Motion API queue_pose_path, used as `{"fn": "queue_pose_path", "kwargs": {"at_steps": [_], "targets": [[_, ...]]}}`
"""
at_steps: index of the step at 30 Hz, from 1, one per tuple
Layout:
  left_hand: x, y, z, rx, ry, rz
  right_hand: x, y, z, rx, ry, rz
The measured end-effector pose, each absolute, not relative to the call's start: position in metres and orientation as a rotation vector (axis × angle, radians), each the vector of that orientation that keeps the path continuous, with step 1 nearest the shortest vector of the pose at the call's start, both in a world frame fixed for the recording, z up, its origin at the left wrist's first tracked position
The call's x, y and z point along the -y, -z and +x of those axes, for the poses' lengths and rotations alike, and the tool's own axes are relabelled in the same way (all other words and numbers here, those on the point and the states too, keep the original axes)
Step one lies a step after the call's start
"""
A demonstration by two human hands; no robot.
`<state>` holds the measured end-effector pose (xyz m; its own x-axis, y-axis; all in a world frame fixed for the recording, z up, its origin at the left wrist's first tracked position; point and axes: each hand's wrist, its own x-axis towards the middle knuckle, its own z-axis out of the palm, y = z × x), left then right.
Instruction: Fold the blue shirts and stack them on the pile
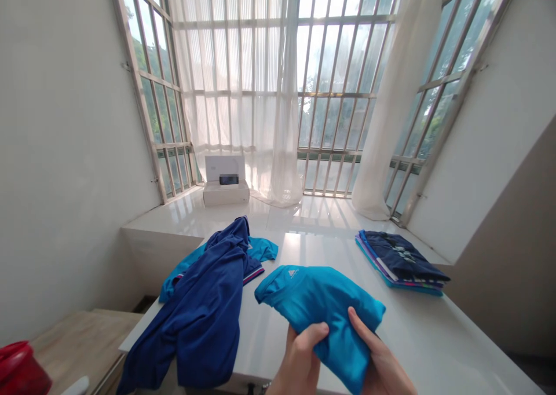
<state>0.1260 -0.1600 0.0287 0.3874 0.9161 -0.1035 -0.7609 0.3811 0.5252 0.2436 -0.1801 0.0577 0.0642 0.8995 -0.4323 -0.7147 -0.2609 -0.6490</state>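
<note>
Both hands grip a folded bright blue shirt [330, 293] with a small pale logo near its upper left, held above the front of the white table. My left hand [302, 357] pinches its lower left side, thumb on top and fingers underneath. On its lower right part, my right hand [377, 354] is closed with the thumb laid along the cloth; its other fingers are hidden. To the left lies an unfolded dark blue shirt [200, 319], partly hanging over the front edge. Another bright blue shirt [263, 248] shows beneath it.
A stack of folded clothes [402, 259] sits at the table's right, a dark printed one on top. On the window ledge stands a white box [226, 195] with a small dark device [229, 179]. A red object [21, 369] is at lower left.
</note>
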Motion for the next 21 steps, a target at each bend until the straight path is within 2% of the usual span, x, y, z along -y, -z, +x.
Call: {"fn": "queue_pose_path", "kwargs": {"at_steps": [6,12,21], "targets": [[0.154,-0.033,0.142,-0.185,-1.063,0.409,0.182,-0.096,0.257,0.009,-1.611,-0.944],[0.129,0.013,0.149,-0.246,-0.984,0.491,0.174,-0.128,0.296,0.014,-1.566,-0.895],[0.108,0.084,0.102,-0.305,-0.924,0.419,0.066,-0.183,0.419,0.293,-1.144,-0.908]]}}
